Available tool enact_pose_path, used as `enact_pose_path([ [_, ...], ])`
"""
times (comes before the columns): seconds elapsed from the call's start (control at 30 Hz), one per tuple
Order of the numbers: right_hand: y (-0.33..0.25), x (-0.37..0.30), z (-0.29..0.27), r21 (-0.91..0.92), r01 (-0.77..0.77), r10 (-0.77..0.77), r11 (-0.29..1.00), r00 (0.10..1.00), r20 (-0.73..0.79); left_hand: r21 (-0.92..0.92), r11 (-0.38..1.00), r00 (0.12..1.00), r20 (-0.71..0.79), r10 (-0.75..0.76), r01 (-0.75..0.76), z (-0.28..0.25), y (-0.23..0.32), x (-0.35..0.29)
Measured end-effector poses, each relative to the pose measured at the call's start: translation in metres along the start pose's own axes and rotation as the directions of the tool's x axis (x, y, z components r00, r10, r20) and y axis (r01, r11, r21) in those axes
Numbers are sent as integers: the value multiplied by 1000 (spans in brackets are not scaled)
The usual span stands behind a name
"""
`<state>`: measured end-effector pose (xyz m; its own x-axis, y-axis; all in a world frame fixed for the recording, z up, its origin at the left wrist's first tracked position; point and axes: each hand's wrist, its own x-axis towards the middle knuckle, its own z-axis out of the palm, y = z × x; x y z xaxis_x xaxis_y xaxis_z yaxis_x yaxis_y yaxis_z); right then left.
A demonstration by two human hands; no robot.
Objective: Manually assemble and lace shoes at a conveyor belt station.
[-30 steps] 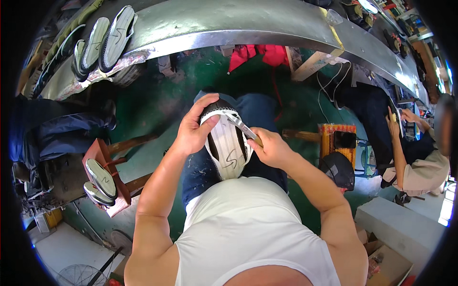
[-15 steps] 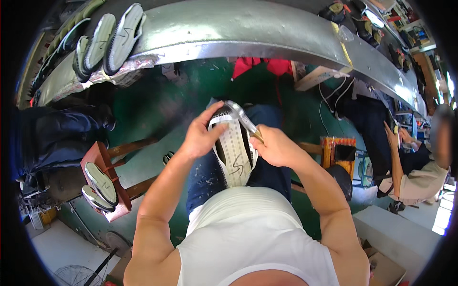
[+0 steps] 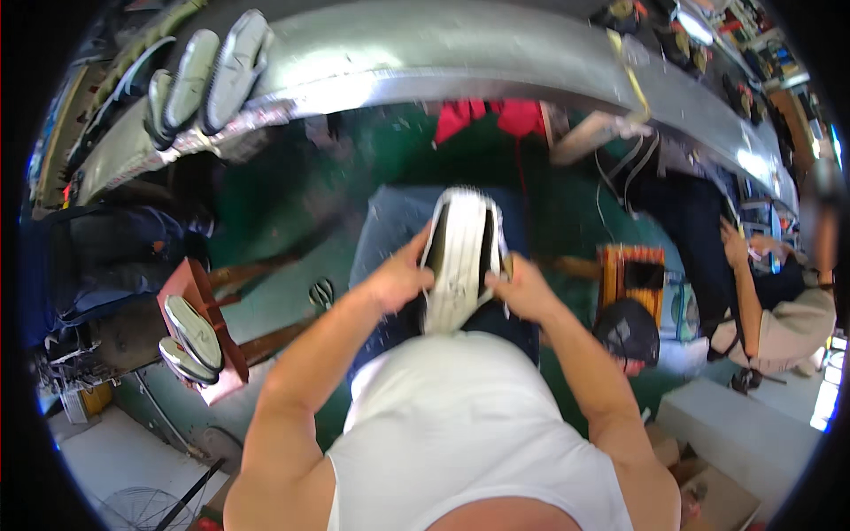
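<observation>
Over my lap I hold an unfinished white shoe (image 3: 460, 237) with its rounded end pointing away from me. A pale panel runs along its length, with dark openings on both sides; motion blurs it a little. My left hand (image 3: 400, 280) grips its left side, thumb on the near part. On the opposite side, my right hand (image 3: 526, 287) pinches the edge with thumb and fingers. Some fingers of both hands are hidden beneath or behind the shoe. No tool shows in either hand.
A long metal bench (image 3: 425, 44) crosses ahead, with several white shoes (image 3: 190, 80) at its left. To my left, a reddish stool (image 3: 232, 358) carries two pale shoes (image 3: 193, 332). At right are a wooden stool (image 3: 611, 274), a black cap (image 3: 627, 332) and a seated person (image 3: 770, 323).
The metal tool with a brassy handle has left my right hand and is out of sight. My left hand has come down from the shoe's far end; both hands now hold its sides.
</observation>
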<state>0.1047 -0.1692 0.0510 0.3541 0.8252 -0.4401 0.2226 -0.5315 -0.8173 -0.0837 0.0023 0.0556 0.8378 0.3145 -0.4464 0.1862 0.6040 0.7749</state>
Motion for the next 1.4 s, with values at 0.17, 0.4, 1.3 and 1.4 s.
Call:
enact_pose_path([
  [0.17,-29,-39,-48,-159,-120,122,980,993,-1,258,965,999,-26,-31,37,-5,-33,10],
  [0.4,-47,-37,-36,-518,456,-406,724,888,214,165,986,999,43,22,-28,6,-50,-4],
  [1.3,-40,8,-78,-370,170,-123,913,981,147,981,193,980,-69,189,31,31,-27,19],
  [1.4,-19,31,-45,-203,304,-330,931,937,-111,993,73,996,-87,-30,89,54,7,20],
])
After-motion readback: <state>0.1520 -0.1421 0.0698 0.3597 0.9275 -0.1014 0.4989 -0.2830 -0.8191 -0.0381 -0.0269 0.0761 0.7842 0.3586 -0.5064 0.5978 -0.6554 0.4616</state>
